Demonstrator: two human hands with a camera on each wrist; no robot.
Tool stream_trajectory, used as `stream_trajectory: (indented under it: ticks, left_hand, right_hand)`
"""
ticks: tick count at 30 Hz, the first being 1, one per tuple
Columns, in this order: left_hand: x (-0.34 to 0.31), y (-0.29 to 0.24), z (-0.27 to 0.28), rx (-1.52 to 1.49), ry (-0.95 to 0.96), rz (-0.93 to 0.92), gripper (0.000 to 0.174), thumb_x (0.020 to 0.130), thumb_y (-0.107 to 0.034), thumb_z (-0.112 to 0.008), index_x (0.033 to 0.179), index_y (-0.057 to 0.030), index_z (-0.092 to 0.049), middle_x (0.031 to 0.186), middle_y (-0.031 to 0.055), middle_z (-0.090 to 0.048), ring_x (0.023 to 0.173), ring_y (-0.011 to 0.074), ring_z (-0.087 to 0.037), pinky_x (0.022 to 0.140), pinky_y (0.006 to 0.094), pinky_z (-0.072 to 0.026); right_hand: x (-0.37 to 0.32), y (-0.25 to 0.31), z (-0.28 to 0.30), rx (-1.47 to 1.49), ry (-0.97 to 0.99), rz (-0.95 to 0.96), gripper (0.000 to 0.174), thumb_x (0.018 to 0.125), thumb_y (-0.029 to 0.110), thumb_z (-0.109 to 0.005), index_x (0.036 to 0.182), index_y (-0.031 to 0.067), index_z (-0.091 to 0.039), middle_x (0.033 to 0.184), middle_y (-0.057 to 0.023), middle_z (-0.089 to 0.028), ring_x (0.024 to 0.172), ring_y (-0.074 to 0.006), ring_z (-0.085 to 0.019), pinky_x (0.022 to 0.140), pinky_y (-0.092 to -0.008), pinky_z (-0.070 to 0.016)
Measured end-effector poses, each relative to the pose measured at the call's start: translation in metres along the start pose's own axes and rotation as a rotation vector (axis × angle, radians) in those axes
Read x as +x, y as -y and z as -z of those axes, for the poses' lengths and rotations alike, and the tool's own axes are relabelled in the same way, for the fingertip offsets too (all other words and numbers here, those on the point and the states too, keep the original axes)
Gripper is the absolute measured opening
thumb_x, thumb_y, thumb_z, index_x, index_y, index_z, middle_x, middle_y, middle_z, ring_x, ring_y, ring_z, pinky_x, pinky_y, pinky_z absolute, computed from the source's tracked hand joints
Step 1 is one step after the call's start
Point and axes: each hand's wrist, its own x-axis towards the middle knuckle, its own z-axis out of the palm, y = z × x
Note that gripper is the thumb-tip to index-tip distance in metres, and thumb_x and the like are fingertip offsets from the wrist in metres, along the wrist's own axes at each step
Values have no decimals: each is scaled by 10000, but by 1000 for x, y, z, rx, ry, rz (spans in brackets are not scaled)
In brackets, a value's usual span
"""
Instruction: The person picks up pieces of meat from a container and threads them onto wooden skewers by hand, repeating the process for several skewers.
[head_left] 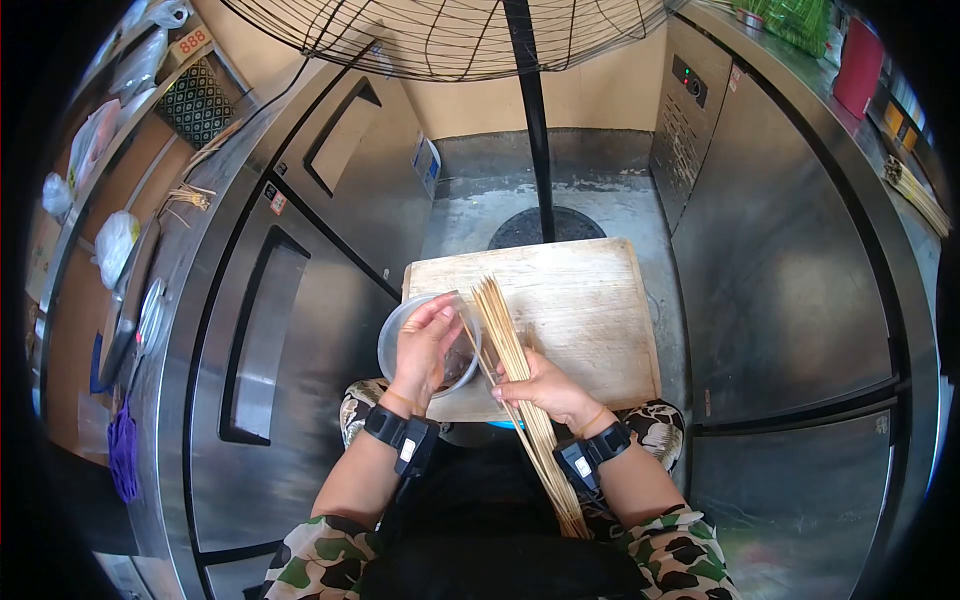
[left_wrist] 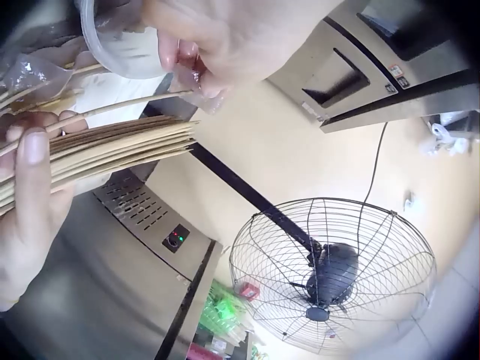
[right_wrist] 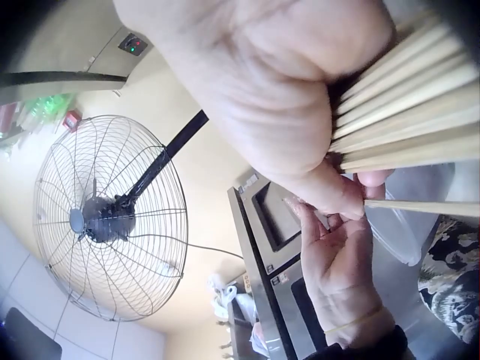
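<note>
My right hand grips a thick bundle of bamboo skewers, points upward, over the near edge of a wooden board. Its thumb and a finger pinch a single bamboo skewer apart from the bundle. My left hand is over a clear plastic bowl, pinching a thin, wet, translucent pinkish piece at that skewer's tip. Dark contents in the bowl are mostly hidden by the left hand. Similar glossy pieces with skewers show behind the right hand in the left wrist view.
The board lies across or in front of the knees. Steel cabinets flank both sides. A wire-cage fan on a black pole stands ahead. More sticks lie on the right counter; bags sit at left.
</note>
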Motion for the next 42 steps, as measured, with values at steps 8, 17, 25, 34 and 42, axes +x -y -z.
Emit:
stream_trajectory:
  ticks: [8,17,25,34,42]
  left_hand:
    - [-15,2,-2,366,207,-191,442,835,10,-601,1260,-87,-526,788,-73,-438,798,46,-519,788,228,-488]
    - [-2,6,-1,-15,39,-51,220,876,-36,-575,1093,-64,-560,934,20,-592,805,97,-581,720,241,-509]
    - [1,0,-2,59,81,-59,127,909,-104,-541,1020,-49,-567,887,56,-644,836,145,-626,698,278,-524]
    - [-18,-6,4,60,209,334,149,918,-171,-540,997,-69,-614,991,64,-649,916,161,-622,800,275,-486]
    - [-2,1,8,-145,59,101,208,902,-91,-545,1105,-51,-556,1079,71,-623,967,178,-605,840,294,-476]
  right_hand:
    - [1,-1,2,-11,-24,-4,302,746,-12,-692,958,38,-482,759,-32,-541,610,-88,-523,552,-212,-437]
    - [-1,0,-1,-28,18,-10,312,757,-12,-681,984,36,-472,767,-24,-545,630,-82,-535,561,-213,-447]
    - [-2,4,-3,-4,41,-5,284,758,-22,-668,946,45,-466,757,-35,-551,618,-95,-536,554,-217,-452]
    - [-3,4,-2,-1,37,38,314,758,-22,-677,992,37,-476,780,-30,-552,632,-90,-544,559,-215,-455]
    - [-3,4,-2,1,71,28,317,768,-23,-668,1008,32,-467,790,-37,-553,645,-94,-548,562,-212,-457]
